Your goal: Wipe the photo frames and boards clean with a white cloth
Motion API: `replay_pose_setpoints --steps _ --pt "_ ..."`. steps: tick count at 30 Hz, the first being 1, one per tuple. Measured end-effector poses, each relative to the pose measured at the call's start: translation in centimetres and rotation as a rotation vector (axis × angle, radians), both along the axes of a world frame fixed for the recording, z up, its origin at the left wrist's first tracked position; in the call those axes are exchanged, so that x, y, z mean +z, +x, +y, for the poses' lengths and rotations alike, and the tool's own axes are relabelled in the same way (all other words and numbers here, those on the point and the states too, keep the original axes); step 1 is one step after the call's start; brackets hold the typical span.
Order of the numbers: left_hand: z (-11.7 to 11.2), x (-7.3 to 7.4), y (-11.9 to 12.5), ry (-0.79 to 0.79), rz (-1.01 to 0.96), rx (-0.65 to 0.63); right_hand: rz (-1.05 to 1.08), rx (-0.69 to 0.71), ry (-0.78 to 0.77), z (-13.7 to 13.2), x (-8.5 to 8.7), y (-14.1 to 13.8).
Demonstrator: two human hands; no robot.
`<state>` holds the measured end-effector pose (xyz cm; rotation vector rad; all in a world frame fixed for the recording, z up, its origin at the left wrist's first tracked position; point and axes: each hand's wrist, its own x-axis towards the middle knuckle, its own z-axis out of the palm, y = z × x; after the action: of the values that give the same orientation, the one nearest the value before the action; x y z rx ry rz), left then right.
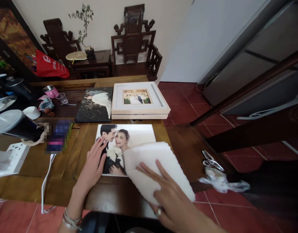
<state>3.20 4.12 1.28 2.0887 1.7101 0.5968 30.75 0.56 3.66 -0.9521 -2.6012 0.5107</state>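
Observation:
A photo print of a couple (pixel 141 132) lies flat on the wooden table, its top edge facing away from me. My left hand (pixel 92 165) rests on the print's left side with its fingers stretched out. Over the print's lower right part, my right hand (pixel 164 191) presses on a folded white cloth (pixel 149 153) and holds it. Two of its fingers are spread across the cloth, while others bend at its near edge. The cloth covers that part of the print and reaches past the table's right edge.
Behind the print are stacked pale wooden frames (pixel 141 116) and a dark photo panel (pixel 84 110). At left stand a lidded tumbler (pixel 15 126), a phone (pixel 58 136) on a white cable and a power strip (pixel 15 158). Scissors (pixel 212 160) and a plastic bag (pixel 216 179) lie right.

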Motion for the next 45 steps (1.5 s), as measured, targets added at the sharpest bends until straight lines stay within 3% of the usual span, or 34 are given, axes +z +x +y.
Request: replay_pose_setpoints --steps 7,10,14,19,22,24,26,33,36,39,45 --pt "0.0 -0.2 -0.1 0.039 -0.031 -0.006 -0.022 -0.146 0.062 10.5 -0.1 -1.7" --pt "0.0 -0.4 -0.2 0.058 -0.038 -0.001 -0.004 -0.208 0.090 12.4 -0.1 -2.3" --pt "0.0 -0.4 0.0 0.069 -0.037 0.015 0.006 -0.168 0.075 9.8 -0.3 -2.0" --pt "-0.1 -0.2 0.3 -0.002 -0.032 0.061 0.019 -0.062 0.008 0.8 -0.1 -1.1" --pt "-0.1 -0.4 0.2 0.001 -0.032 0.064 0.019 -0.003 -0.035 -2.6 0.0 -0.9" --pt "0.0 -0.5 0.1 0.024 -0.023 0.049 0.022 0.019 -0.039 -2.6 0.0 -0.8" --pt "0.0 -0.6 0.0 0.043 -0.017 0.033 0.033 0.024 -0.017 -0.9 -0.1 -0.8" --pt "0.1 -0.8 -0.4 0.068 -0.028 0.003 0.019 -0.118 0.069 10.8 -0.1 -1.9" --pt "0.1 -0.9 -0.3 0.081 -0.050 0.016 0.025 -0.190 0.072 13.0 -0.1 -2.4" --pt "0.1 -1.0 -0.1 0.085 -0.069 0.031 0.045 -0.184 0.089 11.2 -0.5 -2.1" --pt "0.0 -0.9 0.1 0.070 -0.056 0.047 0.064 -0.024 0.075 1.0 -0.5 -0.6"
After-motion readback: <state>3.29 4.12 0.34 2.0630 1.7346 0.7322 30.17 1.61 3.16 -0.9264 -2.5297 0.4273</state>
